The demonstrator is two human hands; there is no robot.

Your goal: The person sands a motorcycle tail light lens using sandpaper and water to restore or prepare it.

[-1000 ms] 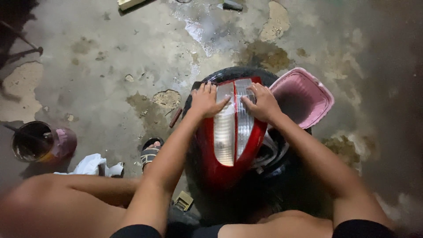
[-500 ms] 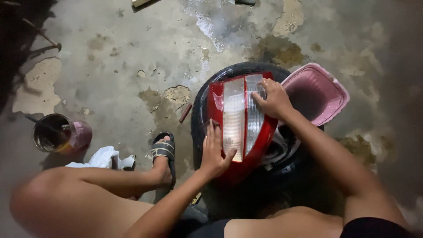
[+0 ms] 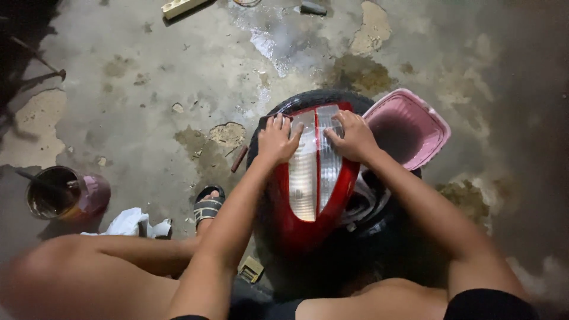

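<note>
Head view: both hands press down on the red-and-clear tail lamp [image 3: 314, 178], which lies across a black tyre [image 3: 308, 99] on the concrete floor [image 3: 148, 89]. Left hand [image 3: 277, 141] lies flat, fingers spread, pinning the lamp's upper left edge; right hand [image 3: 351, 137] curls loosely over the clear lens, steadying it. A pink basin [image 3: 415, 127] leans just beside the tyre.

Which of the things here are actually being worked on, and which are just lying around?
In hand:
left hand and right hand, both pressed on the red and clear tail light
black tyre beneath it

Lying about:
pink basin
paint tin
white rag
wood scrap
</note>
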